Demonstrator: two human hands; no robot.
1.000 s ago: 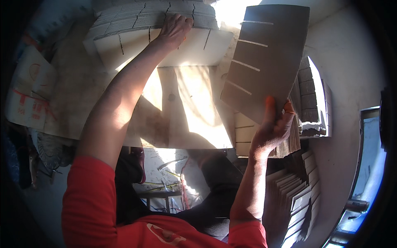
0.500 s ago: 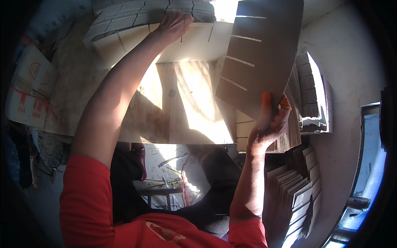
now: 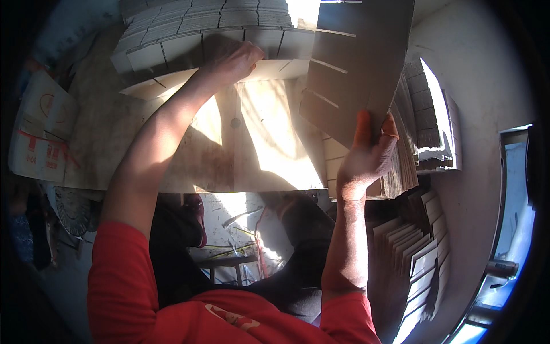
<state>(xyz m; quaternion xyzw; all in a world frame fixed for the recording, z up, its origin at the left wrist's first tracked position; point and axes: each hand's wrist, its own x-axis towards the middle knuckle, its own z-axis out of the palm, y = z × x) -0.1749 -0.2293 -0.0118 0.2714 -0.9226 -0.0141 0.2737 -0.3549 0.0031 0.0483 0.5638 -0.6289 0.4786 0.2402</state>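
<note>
My right hand (image 3: 371, 153), with orange covers on the thumb and a finger, grips the lower end of a slotted cardboard sheet (image 3: 358, 74). That sheet stands tilted, with a row of parallel slits along its left side. At the far side of the table, my left hand (image 3: 236, 64) is closed at a slotted cardboard strip (image 3: 182, 50) in front of a stack. Its fingertips are turned away, so the exact hold is partly hidden. Behind it lies the stack of grey slotted cardboard pieces (image 3: 212, 16), several layers deep.
The wooden table (image 3: 143, 132) has bright sun patches. More stacked cardboard (image 3: 424, 120) stands to the right, and slotted pieces (image 3: 401, 258) lean below it. A white box with red print (image 3: 43, 126) sits at the left. A stool (image 3: 229, 262) shows beneath the table edge.
My left hand has come slightly nearer, and the strip by it now shows a shaded slotted face. My right hand and its cardboard sheet have shifted a little up and left in view.
</note>
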